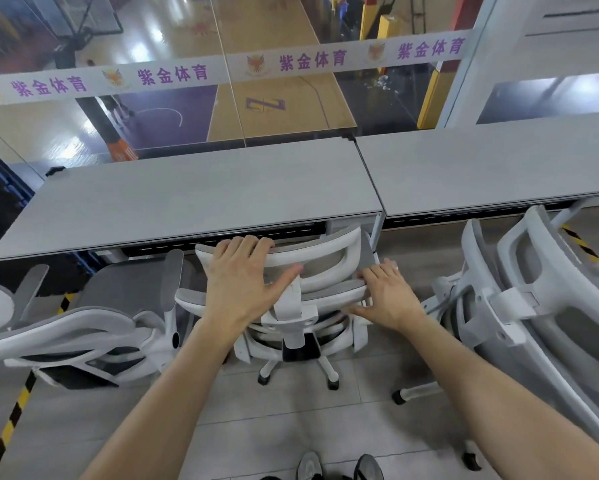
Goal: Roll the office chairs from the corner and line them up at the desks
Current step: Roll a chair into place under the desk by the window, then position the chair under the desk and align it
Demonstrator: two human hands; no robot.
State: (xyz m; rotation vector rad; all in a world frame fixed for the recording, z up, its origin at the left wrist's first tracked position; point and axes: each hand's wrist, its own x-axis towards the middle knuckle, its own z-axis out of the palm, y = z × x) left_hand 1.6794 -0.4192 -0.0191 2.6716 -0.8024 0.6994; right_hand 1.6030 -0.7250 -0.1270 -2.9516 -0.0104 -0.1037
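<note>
A: What is seen, from the largest down?

B: Two grey desks are set end to end: the left desk (194, 188) and the right desk (492, 164), with a narrow seam between them. Behind their far edges a glass wall (173, 109) is crossed by a white banner strip (291, 62).

A: And the chairs?

B: The middle chair (293, 306) is placed at the left desk's near edge, its headrest (326, 252) just under the lip. A left chair (93, 327) and a right chair (520, 292) are parked close on either side. Open tiled floor (291, 424) is left behind the castors, bordered by striped tape (10, 424).

A: The hands?

B: The left hand (242, 282) is laid on the headrest, fingers hooked over its top edge. The right hand (388, 296) is pressed on the backrest's upper rim, fingers bent over it.
</note>
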